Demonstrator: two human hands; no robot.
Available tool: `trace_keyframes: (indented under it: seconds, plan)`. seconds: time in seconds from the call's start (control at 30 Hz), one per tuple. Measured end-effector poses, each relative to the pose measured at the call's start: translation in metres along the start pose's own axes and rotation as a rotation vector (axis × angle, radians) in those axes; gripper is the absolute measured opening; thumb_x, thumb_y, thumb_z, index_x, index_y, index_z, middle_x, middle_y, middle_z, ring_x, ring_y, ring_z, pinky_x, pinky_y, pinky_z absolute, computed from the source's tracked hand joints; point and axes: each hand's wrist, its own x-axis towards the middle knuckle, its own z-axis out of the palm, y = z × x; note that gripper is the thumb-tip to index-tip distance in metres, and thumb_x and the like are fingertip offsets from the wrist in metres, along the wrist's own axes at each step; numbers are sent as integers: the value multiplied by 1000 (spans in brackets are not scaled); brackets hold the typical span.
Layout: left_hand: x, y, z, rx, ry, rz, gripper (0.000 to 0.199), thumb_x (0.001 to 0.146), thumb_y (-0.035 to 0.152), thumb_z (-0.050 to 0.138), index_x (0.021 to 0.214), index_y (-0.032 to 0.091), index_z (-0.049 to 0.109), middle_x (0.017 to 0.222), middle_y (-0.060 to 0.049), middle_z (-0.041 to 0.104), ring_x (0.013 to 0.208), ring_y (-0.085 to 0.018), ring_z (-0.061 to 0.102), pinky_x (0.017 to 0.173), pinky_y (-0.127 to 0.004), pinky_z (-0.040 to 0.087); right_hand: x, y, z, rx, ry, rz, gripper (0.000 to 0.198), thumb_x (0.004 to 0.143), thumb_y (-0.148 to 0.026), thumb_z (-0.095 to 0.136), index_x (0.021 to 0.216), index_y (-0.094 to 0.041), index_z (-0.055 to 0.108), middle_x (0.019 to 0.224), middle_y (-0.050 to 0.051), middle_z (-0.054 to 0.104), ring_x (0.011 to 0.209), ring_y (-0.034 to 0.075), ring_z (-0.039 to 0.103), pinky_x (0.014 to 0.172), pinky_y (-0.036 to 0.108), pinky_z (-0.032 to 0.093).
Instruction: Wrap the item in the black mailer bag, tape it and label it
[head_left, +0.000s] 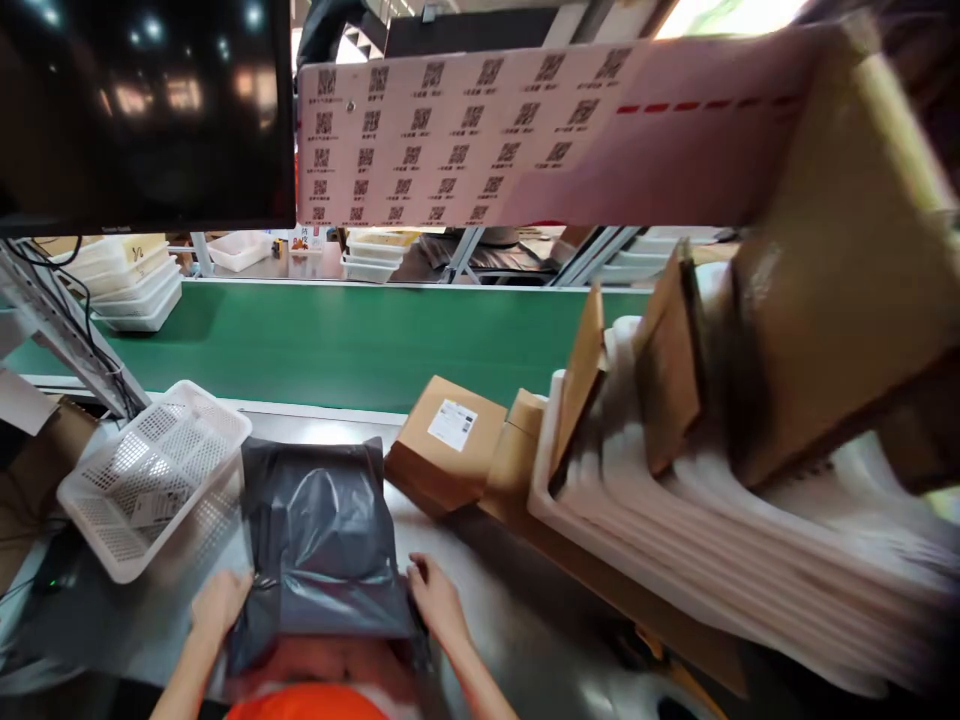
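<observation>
A dark grey plastic mailing bag [330, 540], shiny and creased, lies in front of me on the metal worktop. At its left edge, my left hand [221, 600] is closed with the fingertips pinching the plastic. My right hand [439, 603] is curled at the right edge and grips the bag there. Below the bag's near edge shows a blurred reddish surface [345, 655] that I cannot make out. Whatever may be inside the bag is hidden.
To the left sits a white perforated basket [161, 475] with a label slip inside. A labelled carton [448, 440] stands right of the bag, beside stacked white trays [675, 540] holding cardboard. Beyond runs a green conveyor belt [375, 340], under a monitor [142, 110] and QR-code board [465, 140].
</observation>
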Motion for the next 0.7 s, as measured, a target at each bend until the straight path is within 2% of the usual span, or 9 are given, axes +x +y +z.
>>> trace_keyframes:
  seconds: [0.1, 0.2, 0.3, 0.37, 0.43, 0.5, 0.57, 0.6, 0.7]
  plan:
    - [2, -14, -26, 16, 78, -56, 64, 93, 67, 42, 89, 15, 79, 111, -28, 77, 113, -46, 71, 94, -55, 52, -14, -11, -20, 7, 51, -61, 48, 67, -61, 55, 95, -25, 71, 106, 14, 79, 108, 40, 72, 103, 56, 51]
    - [-9, -10, -16, -41, 125, -64, 61, 95, 64, 43, 85, 15, 78, 109, -27, 77, 113, -45, 71, 95, -53, 52, -39, -24, -9, 34, -1, -116, 60, 72, -69, 58, 110, -25, 73, 125, 14, 76, 124, 40, 66, 112, 55, 47]
    - [-26, -2, 12, -103, 200, -35, 36, 96, 41, 52, 91, 15, 78, 115, -26, 76, 117, -42, 70, 98, -47, 52, -57, -36, 19, 19, -96, -91, 67, 73, -75, 56, 114, -24, 71, 122, 15, 77, 124, 41, 67, 107, 54, 51]
    - [-35, -4, 19, -149, 253, -35, 24, 92, 27, 56, 92, 17, 78, 115, -24, 76, 117, -39, 71, 99, -43, 52, -59, -40, 33, -7, -137, -74, 67, 73, -78, 54, 110, -24, 71, 112, 15, 79, 118, 43, 70, 102, 54, 53]
    - [-41, -10, 7, -221, 321, -64, 33, 97, 26, 46, 94, 16, 78, 111, -25, 77, 114, -39, 72, 100, -45, 52, -55, -42, 39, -7, -159, -93, 65, 72, -79, 54, 104, -26, 72, 108, 15, 80, 116, 44, 70, 102, 55, 53]
    - [-48, -13, -18, -315, 422, -89, 52, 103, 27, 27, 109, 10, 75, 117, -30, 74, 118, -41, 70, 104, -51, 49, -48, -44, 38, 22, -192, -124, 62, 71, -79, 57, 101, -27, 73, 109, 14, 80, 117, 44, 70, 103, 56, 52]
    - [-55, -3, -41, -422, 498, -30, 59, 105, 30, 19, 127, 8, 69, 132, -29, 69, 128, -39, 64, 111, -51, 44, -43, -47, 33, 67, -236, -149, 60, 70, -78, 61, 99, -27, 75, 108, 14, 80, 116, 44, 70, 103, 57, 52]
    - [-59, 7, -47, -475, 497, 34, 56, 105, 35, 24, 131, 10, 67, 135, -26, 68, 130, -37, 63, 113, -48, 44, -42, -49, 30, 97, -257, -156, 60, 70, -77, 62, 99, -27, 75, 106, 14, 81, 115, 44, 71, 102, 58, 53]
    - [-72, 54, -42, -618, 344, 254, 46, 98, 47, 50, 125, 18, 73, 129, -15, 75, 122, -30, 68, 105, -36, 51, -48, -58, 20, 235, -348, -190, 58, 72, -73, 64, 104, -26, 76, 107, 12, 81, 110, 40, 74, 96, 55, 57]
